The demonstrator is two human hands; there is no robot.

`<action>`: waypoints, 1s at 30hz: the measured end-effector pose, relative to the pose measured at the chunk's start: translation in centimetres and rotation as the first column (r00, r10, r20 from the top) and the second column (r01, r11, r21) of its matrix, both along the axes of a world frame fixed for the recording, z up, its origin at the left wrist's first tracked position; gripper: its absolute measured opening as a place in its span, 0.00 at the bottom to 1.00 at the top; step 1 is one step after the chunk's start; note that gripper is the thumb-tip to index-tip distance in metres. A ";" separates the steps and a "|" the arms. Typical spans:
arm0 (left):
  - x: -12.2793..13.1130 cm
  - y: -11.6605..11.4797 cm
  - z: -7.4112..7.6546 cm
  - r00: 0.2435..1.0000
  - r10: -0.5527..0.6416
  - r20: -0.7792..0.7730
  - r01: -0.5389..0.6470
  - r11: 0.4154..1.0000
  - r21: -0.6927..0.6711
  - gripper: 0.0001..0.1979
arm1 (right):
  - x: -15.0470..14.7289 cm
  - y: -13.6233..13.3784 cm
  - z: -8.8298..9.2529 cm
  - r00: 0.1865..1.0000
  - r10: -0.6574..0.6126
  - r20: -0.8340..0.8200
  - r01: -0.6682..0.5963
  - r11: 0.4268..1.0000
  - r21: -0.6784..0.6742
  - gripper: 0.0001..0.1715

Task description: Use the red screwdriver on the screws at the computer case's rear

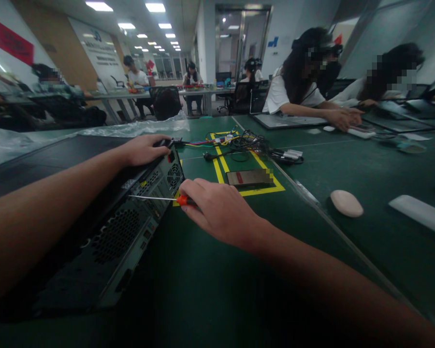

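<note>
A black desktop computer case (94, 285) lies on the table at the left, its metal back panel with ports and vents facing me. My left hand (145, 149) grips the top edge of the case near its far corner, fingers reaching over it and the thumb beside them. In my right hand (217, 208) is a screwdriver (182, 199) with an orange-and-black handle, held between thumb and fingers. Its long thin shaft points left, and the tip meets the upper edge of the back panel. Any screw at the tip is too small to make out.
Beyond the case lies a tangle of cables (252, 144). A phone (248, 177) rests inside yellow tape marks (264, 192) on the green table. To the right are a pale rounded object (346, 203) and a white bar (420, 212). Co-workers sit across the table.
</note>
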State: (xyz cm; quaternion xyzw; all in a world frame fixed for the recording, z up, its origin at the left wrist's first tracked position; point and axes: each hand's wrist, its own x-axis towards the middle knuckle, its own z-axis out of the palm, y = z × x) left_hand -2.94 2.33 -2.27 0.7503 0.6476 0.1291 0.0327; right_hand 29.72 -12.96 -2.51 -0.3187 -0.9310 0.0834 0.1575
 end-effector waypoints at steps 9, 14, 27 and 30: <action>0.5 -0.7 0.6 1.000 0.000 0.020 0.001 0.999 -0.032 0.46 | -0.2 -0.3 -0.2 1.000 0.006 -0.023 -0.005 1.000 0.013 0.14; 1.1 -1.6 1.4 0.999 0.027 -0.027 -0.029 0.997 -0.071 0.50 | -0.2 -0.6 -0.3 0.995 0.070 -0.071 -0.069 0.997 0.017 0.14; 0.4 -1.6 1.1 1.000 0.009 -0.002 -0.009 0.997 -0.076 0.49 | -0.2 -1.0 -0.7 0.984 0.123 -0.128 -0.118 0.992 0.043 0.17; 0.6 -1.7 1.2 1.000 0.015 -0.004 -0.015 0.997 -0.073 0.48 | -0.4 -0.9 -0.7 0.988 0.097 -0.118 -0.097 0.995 0.007 0.21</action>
